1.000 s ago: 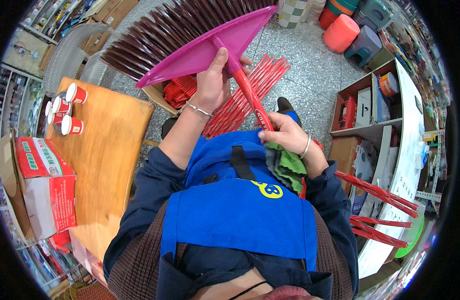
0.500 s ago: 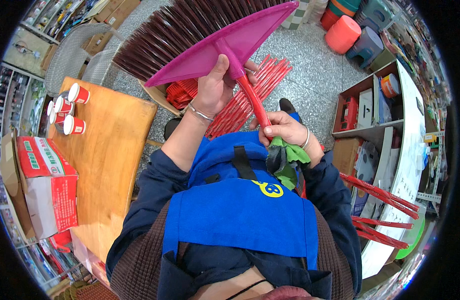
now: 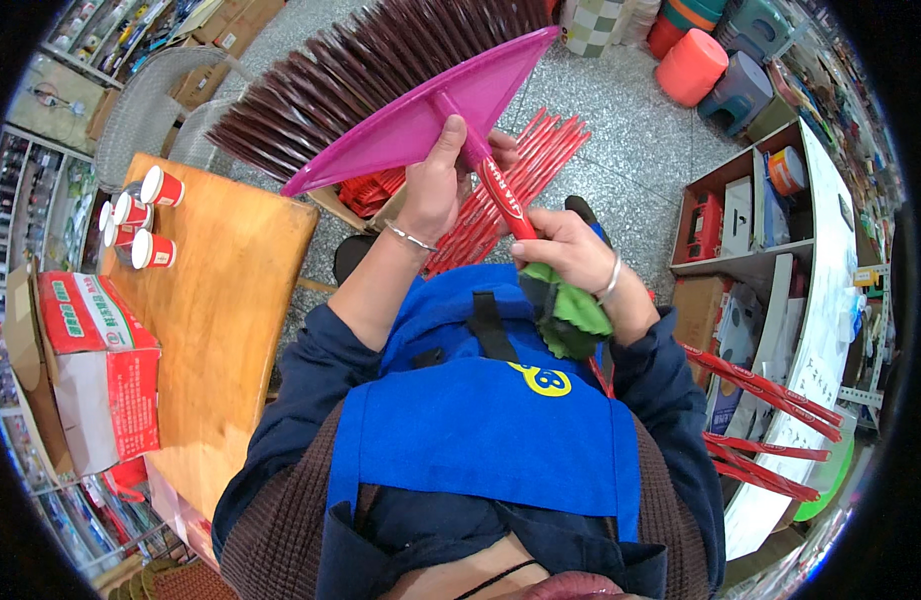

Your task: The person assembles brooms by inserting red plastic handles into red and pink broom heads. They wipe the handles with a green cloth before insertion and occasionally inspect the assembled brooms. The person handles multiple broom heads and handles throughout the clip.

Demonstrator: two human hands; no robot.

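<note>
Since the earlier frame your broom head has swung toward 11 o'clock, so keep your left hand clamped at its neck while your right hand presses the green cloth firmly around the red handle.

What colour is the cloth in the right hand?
The cloth is green, gripped in the right hand against the red broom handle; head view.

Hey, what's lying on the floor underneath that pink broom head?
Under the pink broom head, a bundle of red sticks lies on the speckled floor, beside red items in a box. The broom and left hand cover the rest.
</note>
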